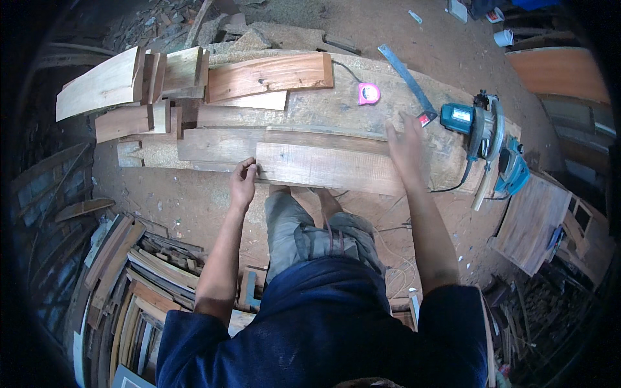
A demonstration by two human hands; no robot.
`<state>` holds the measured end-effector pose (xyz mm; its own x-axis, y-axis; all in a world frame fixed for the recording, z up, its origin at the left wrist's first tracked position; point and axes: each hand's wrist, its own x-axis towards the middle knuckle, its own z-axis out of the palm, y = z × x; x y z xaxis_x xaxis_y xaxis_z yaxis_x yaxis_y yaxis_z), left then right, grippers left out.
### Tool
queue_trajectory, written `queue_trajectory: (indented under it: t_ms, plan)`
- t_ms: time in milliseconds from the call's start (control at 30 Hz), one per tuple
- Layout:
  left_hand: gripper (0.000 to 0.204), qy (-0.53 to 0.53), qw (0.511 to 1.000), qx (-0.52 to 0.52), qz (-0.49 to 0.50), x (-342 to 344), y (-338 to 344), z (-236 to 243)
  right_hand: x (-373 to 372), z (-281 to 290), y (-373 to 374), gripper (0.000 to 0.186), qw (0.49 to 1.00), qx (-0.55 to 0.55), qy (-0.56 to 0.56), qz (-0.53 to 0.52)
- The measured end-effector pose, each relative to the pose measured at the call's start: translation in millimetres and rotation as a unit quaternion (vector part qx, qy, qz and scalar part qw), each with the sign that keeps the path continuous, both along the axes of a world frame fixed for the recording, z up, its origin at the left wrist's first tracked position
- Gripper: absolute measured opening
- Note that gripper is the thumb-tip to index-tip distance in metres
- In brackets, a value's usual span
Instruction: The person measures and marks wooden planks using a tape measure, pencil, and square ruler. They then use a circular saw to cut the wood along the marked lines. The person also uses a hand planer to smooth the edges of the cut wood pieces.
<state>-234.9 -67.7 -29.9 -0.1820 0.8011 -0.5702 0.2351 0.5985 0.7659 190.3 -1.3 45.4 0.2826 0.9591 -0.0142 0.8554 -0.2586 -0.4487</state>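
Observation:
A pale plank (pixel 323 164) lies lengthwise along the near edge of the workbench (pixel 317 107), over darker boards (pixel 220 143). Beside its left end is my left hand (pixel 242 184), fingers curled together; whatever they may pinch is hidden. My right hand (pixel 407 149), smeared by motion, passes over the plank's right end. Its fingertips come close to the dark stock of a try square (pixel 409 79), whose long blade slants to the far left. I cannot make out whether they grip it. A pink tape measure (pixel 369 94) rests beyond the plank.
Two teal power tools sit at the bench's right end, a circular saw (pixel 475 123) and another one (pixel 513 169), with black cords. Cut boards (pixel 268 76) are piled at the far left. Timber offcuts (pixel 129 278) stack at lower left; a wooden panel (pixel 532 223) stands right.

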Motion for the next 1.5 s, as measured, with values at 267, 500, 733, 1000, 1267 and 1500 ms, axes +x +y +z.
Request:
queue_trajectory:
  t_ms: [267,500,733,1000,1267,1500]
  plan:
    - [0.037,0.014,1.0,0.006,0.015,-24.9,0.2,27.0,-14.1,-107.7,111.3,0.066,0.985,-0.118,-0.082,0.095]
    - [0.036,-0.066,0.998,-0.008,0.001,16.6,6.4,50.8,-24.4,-91.8,107.9,0.054,0.982,-0.113,0.153,-0.02]
    - [0.039,-0.342,0.937,-0.074,0.01,114.9,13.2,109.4,-94.1,43.3,-6.7,0.029,0.831,-0.189,0.5,-0.15]
    - [0.028,-0.407,0.91,-0.081,0.013,118.9,-18.7,82.8,-132.1,42.1,-79.0,0.049,0.66,-0.23,0.703,-0.131]
    - [0.023,-0.217,0.972,-0.038,0.077,83.6,-21.6,45.6,-126.9,43.2,-78.1,0.046,0.803,-0.134,0.529,-0.24]
    - [0.028,0.026,0.986,0.059,0.154,8.6,-5.2,-49.6,24.3,-9.2,-117.0,0.086,0.878,0.019,0.358,-0.317]
